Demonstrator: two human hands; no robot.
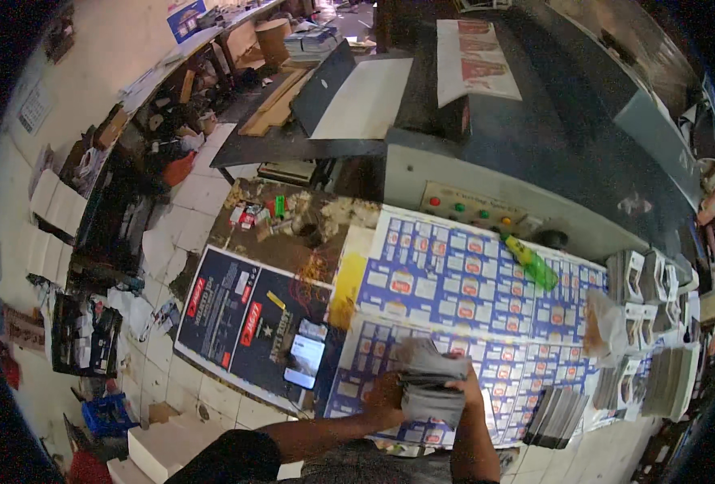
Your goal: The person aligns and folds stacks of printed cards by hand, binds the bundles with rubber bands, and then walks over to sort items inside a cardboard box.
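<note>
Close to my body, over the near edge of the table, I hold a thick stack of small grey printed sheets (432, 403). My left hand (385, 399) grips its left side, and my right hand (472, 387) is wrapped around the right side. The top sheets look fanned and slightly blurred. Beneath lies a large blue-and-white printed sheet (454, 278) covering the table. Right of my right hand, a similar stack of dark-edged sheets (557, 417) leans over on the tabletop.
A phone (305, 355) with a lit screen lies on a dark printed board (240, 310) to the left. A green bottle (533, 264) rests near the machine's button panel (470, 208). Several stacks of cut sheets (668, 383) stand at the right, beside a crumpled translucent bag (605, 327).
</note>
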